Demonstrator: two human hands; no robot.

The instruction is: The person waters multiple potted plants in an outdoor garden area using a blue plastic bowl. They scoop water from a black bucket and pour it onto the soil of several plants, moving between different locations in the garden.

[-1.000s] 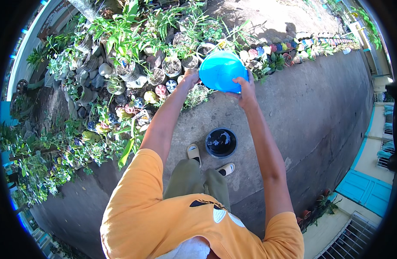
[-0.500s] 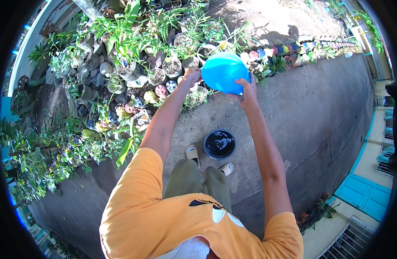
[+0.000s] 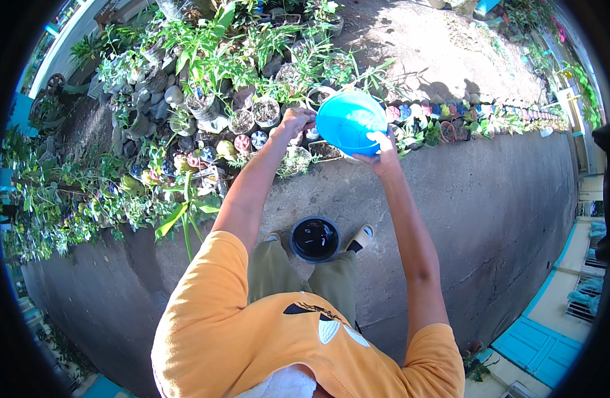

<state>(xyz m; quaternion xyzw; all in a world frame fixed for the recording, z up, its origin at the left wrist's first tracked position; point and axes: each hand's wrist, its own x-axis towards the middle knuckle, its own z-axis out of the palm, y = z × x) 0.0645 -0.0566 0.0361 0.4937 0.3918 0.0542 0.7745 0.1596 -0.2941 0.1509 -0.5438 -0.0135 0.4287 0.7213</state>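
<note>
A bright blue plastic basin (image 3: 348, 126) is held out in front of me over the edge of the plant bed, tilted so that its inside shows. My right hand (image 3: 382, 154) grips its right rim, thumb over the inner side. At the opposite rim, my left hand (image 3: 297, 122) is closed with its fingers curled against the edge. Whether water runs from the basin cannot be made out. Below, between my feet, stands a round black bucket (image 3: 315, 239) with dark, shiny liquid in it. Potted plants (image 3: 266, 111) sit just beyond my left hand.
The crowded bed of leafy plants (image 3: 212, 50) and grey stones (image 3: 174, 96) spans the far left. Painted bottle-like edging (image 3: 464, 109) runs along its border to the right. Grey concrete (image 3: 477, 192) lies underfoot. Turquoise shutters (image 3: 537, 348) line a wall at lower right.
My body has shifted, so the bucket now sits between my feet rather than in front of them. The basin has tilted further and shows more of its inside; both hands stay at its rim.
</note>
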